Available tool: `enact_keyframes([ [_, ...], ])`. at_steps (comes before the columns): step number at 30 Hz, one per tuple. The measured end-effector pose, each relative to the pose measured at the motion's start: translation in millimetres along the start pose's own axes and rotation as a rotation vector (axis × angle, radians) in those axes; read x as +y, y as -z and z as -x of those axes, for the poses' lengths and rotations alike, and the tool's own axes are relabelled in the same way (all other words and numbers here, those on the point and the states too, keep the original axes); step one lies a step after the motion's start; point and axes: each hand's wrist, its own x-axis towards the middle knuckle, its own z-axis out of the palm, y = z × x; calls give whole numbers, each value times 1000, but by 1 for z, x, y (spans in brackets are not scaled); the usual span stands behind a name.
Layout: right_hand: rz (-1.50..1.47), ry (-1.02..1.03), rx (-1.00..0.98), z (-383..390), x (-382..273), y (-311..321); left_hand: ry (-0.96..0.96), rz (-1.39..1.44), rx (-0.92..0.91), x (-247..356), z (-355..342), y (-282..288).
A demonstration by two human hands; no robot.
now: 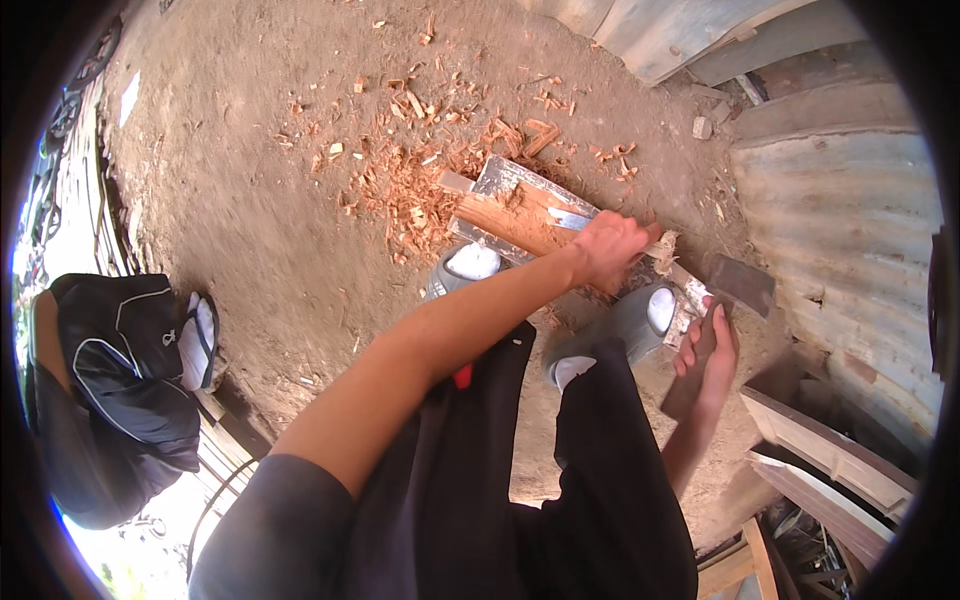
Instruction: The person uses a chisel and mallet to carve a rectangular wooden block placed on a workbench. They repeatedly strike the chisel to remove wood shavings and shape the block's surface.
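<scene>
My left hand (pixel 608 248) is closed round a chisel. Its flat metal blade (pixel 568 218) points to the left, and a frayed handle end (pixel 668 243) shows past my fist. Under it, a worn wooden piece (pixel 530 232) with whitish, flaking edges lies on the ground, its reddish inside bare and cut. My shoes stand against its near side. On the right, my right hand (pixel 712 352) grips the handle of a dark brown mallet, whose blocky head (pixel 741 285) is near the piece's right end, apart from the chisel.
Reddish wood shavings (pixel 405 190) are scattered over the dirt floor (pixel 250 180). Corrugated metal sheets (pixel 840 240) stand along the right. Wooden boards or drawers (pixel 830 440) lie at lower right. Another person in dark clothes (pixel 130 370) sits at far left.
</scene>
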Motion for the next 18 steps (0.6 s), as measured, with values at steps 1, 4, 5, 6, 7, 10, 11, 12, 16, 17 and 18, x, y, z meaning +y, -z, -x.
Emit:
enact_keyframes([
  [1,-60,64,108,-3,8,-8,-10,1,-1,0,-1,-1],
  [4,29,-9,21,-8,27,-21,9,42,-89,1,-5,5],
  [5,135,-82,-113,-5,28,-16,7,52,-105,2,-2,8],
  [6,77,-132,-143,-7,25,-5,4,62,-120,2,1,10],
  [7,25,-179,-176,-11,17,6,5,73,-130,1,2,12],
  [10,-70,-119,-67,-12,21,10,-22,88,-123,-1,2,14],
  [11,-94,-61,1,-12,25,8,-16,79,-118,-1,1,13],
  [12,-156,-41,68,-16,31,5,-10,71,-112,0,1,13],
  [16,147,-151,-67,-1,36,-11,55,38,-185,8,2,24],
  [17,119,-167,-95,-1,28,-5,61,43,-168,6,4,23],
  [18,89,-180,-115,-2,18,6,58,51,-150,5,4,22],
])
